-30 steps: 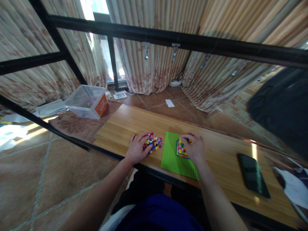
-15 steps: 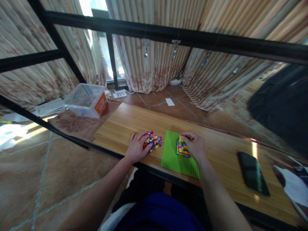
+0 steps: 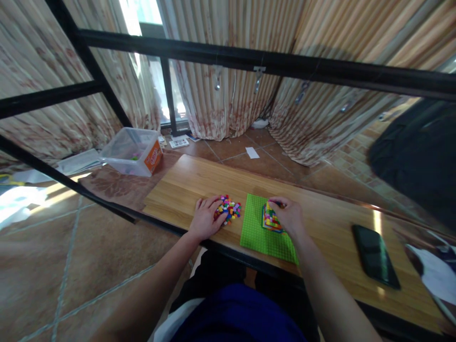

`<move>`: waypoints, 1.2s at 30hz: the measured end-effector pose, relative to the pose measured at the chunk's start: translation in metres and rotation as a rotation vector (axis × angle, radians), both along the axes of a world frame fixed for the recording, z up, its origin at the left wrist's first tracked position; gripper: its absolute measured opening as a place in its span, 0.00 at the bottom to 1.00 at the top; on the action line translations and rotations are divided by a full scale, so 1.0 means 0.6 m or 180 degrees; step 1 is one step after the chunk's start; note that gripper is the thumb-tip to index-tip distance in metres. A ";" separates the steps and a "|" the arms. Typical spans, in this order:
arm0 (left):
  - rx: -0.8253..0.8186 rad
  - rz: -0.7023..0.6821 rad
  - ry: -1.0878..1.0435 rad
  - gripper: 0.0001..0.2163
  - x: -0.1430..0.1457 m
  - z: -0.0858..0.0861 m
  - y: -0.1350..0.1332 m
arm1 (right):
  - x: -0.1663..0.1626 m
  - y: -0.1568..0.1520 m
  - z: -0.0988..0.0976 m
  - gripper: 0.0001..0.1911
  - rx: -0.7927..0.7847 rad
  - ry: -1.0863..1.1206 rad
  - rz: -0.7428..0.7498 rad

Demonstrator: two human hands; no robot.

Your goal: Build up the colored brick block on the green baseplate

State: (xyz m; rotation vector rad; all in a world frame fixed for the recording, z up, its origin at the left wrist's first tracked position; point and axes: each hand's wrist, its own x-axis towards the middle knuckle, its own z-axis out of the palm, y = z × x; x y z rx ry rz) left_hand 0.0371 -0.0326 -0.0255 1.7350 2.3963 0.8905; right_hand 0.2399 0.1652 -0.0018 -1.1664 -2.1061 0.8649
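Note:
A loose pile of small coloured building bricks [image 3: 230, 209] lies on the wooden table. My left hand [image 3: 204, 219] rests at the pile's left side, fingers stretched out and apart, thumb and fingertips touching the nearest bricks. To the right of the pile is a green baseplate [image 3: 252, 230], carrying a layered block of multicoloured bricks [image 3: 270, 222]. Over this block's upper right part is my right hand [image 3: 290, 217], thumb and fingers pinched together at its top. Whatever lies between those fingertips is too small or hidden to make out, and the hand covers part of the block.
A black phone [image 3: 375, 256] lies on the table [image 3: 327, 223] at the right. On the floor beyond the left end stands a clear plastic bin [image 3: 131, 152] with an orange label. Black metal bars [image 3: 199, 52] cross in front of the curtains.
The view has shifted slightly. Both hands keep nearly the same places, the left by the brick pile and the right at the top of the brick block.

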 end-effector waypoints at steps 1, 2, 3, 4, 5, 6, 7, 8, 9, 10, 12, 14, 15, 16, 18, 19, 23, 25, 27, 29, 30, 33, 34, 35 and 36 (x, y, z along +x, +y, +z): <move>0.0015 -0.0006 0.0003 0.18 0.001 0.001 -0.001 | 0.001 0.000 0.000 0.11 0.0012 -0.0004 0.0028; 0.0033 -0.0011 0.0005 0.18 0.001 0.001 -0.001 | 0.003 -0.001 0.001 0.12 0.0037 -0.0013 0.0056; 0.0048 -0.0016 0.0005 0.18 0.002 0.002 -0.002 | 0.004 -0.002 0.002 0.13 0.0106 -0.0023 0.0065; 0.0061 -0.0016 0.0003 0.18 0.002 0.003 -0.002 | 0.006 -0.005 0.003 0.13 0.0247 -0.0033 0.0044; 0.0066 -0.0019 -0.0003 0.18 0.003 0.004 -0.003 | 0.006 -0.010 0.006 0.14 0.0461 -0.0038 0.0003; 0.0066 -0.0022 -0.0012 0.18 0.003 0.005 -0.003 | 0.006 -0.016 0.009 0.15 0.0726 -0.0034 -0.0053; 0.0062 -0.0024 -0.0024 0.18 0.003 0.006 -0.003 | 0.004 -0.025 0.012 0.15 0.1001 -0.0032 -0.0093; 0.0058 -0.0024 -0.0038 0.18 0.004 0.008 -0.003 | 0.001 -0.037 0.016 0.14 0.1237 -0.0039 -0.0083; 0.0055 -0.0022 -0.0052 0.18 0.004 0.009 -0.003 | -0.004 -0.050 0.019 0.14 0.1400 -0.0062 -0.0014; 0.0052 -0.0025 -0.0067 0.18 0.004 0.009 -0.003 | -0.010 -0.064 0.022 0.13 0.1467 -0.0110 0.0128; 0.0051 -0.0027 -0.0095 0.18 0.004 0.010 -0.002 | -0.025 -0.094 0.025 0.12 0.1422 -0.0268 0.0531; 0.0062 -0.0023 -0.0126 0.18 0.003 0.010 -0.002 | -0.043 -0.120 0.021 0.12 0.1282 -0.0522 0.0894; 0.0073 -0.0023 -0.0140 0.18 0.002 0.009 -0.003 | -0.051 -0.130 0.017 0.12 0.1212 -0.0661 0.0987; 0.0089 -0.0025 -0.0155 0.19 0.001 0.007 -0.003 | -0.059 -0.138 0.012 0.12 0.1151 -0.0798 0.1046; 0.0140 -0.0024 -0.0188 0.19 -0.001 0.003 -0.003 | -0.071 -0.148 0.002 0.12 0.1070 -0.1032 0.1076; 0.0173 -0.0017 -0.0208 0.18 -0.002 0.000 -0.003 | -0.076 -0.151 -0.003 0.12 0.1047 -0.1126 0.1075; 0.0331 0.0060 -0.0312 0.18 -0.005 -0.007 -0.002 | -0.087 -0.152 -0.015 0.13 0.0980 -0.1325 0.1057; 0.0391 0.0059 -0.0335 0.18 -0.006 -0.010 -0.001 | -0.090 -0.150 -0.018 0.13 0.0947 -0.1354 0.1051; 0.0436 0.0051 -0.0332 0.18 -0.006 -0.012 0.000 | -0.093 -0.147 -0.020 0.13 0.0921 -0.1366 0.1040; 0.0472 0.0060 -0.0317 0.18 -0.007 -0.014 0.000 | -0.097 -0.145 -0.022 0.13 0.0895 -0.1352 0.1042; 0.0482 0.0070 -0.0310 0.18 -0.007 -0.015 0.000 | -0.098 -0.143 -0.023 0.13 0.0880 -0.1331 0.1047; 0.0500 0.0075 -0.0290 0.18 -0.008 -0.017 -0.001 | -0.099 -0.141 -0.028 0.14 0.0857 -0.1247 0.1049; 0.0507 0.0069 -0.0281 0.18 -0.009 -0.018 -0.001 | -0.099 -0.141 -0.029 0.15 0.0863 -0.1215 0.1041; 0.0516 0.0062 -0.0272 0.18 -0.009 -0.017 -0.001 | -0.098 -0.141 -0.031 0.15 0.0872 -0.1178 0.1024; 0.0522 0.0052 -0.0265 0.18 -0.009 -0.017 -0.001 | -0.096 -0.142 -0.032 0.16 0.0879 -0.1132 0.1002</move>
